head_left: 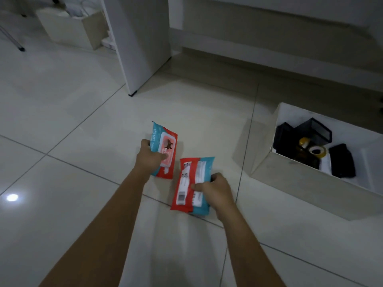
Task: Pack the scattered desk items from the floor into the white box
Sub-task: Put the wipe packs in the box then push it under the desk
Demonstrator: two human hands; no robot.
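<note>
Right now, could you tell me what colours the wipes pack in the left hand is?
Teal and red soft wipes pack, head view.

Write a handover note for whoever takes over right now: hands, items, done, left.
Left hand: gripping wipes pack, lid side up.
Right hand: gripping second pack, label side up.
Both packs are over the floor tiles, left of the white box; whether they are lifted clear is unclear.
Done: box already holds black organiser, tape rolls, black pouch.
Left: put both packs into the box.
</note>
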